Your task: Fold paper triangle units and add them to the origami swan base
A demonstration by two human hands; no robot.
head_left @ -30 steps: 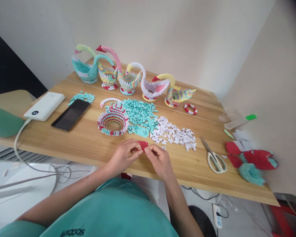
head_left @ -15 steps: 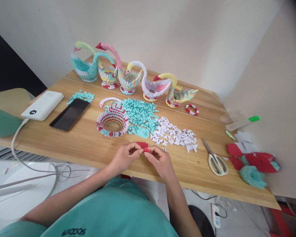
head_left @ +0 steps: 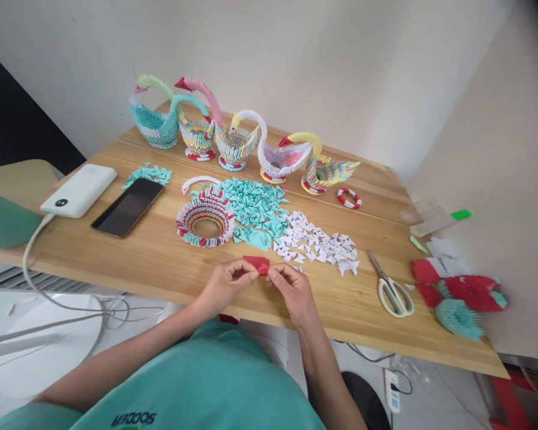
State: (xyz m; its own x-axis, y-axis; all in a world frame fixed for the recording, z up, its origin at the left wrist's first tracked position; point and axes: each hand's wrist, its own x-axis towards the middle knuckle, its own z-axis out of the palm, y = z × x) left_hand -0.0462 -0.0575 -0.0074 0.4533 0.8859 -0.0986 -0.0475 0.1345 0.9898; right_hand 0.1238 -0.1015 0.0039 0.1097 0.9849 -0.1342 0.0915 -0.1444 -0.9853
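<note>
Between my fingertips is a small red piece of folded paper (head_left: 263, 270), pinched from both sides. My left hand (head_left: 228, 283) grips its left end and my right hand (head_left: 293, 289) its right end. Just behind it, more red paper (head_left: 252, 260) lies on the table. A round basket of folded paper pieces (head_left: 205, 218), striped red, white and teal, sits beyond my left hand. Past my hands spread a heap of teal folded pieces (head_left: 255, 203) and a heap of white ones (head_left: 318, 242).
Several finished paper swans (head_left: 280, 160) line the back of the wooden table (head_left: 161, 263). A red-and-white paper ring (head_left: 348, 199) lies near them. Scissors (head_left: 392, 289) and red and teal paper parts (head_left: 473, 292) are on the right. A phone (head_left: 128, 208) and a power bank (head_left: 79, 190) lie left.
My fingers have shifted slightly on the small red paper, and more of it shows between them. The right fingertips look closer together. The rest of the table is unchanged.
</note>
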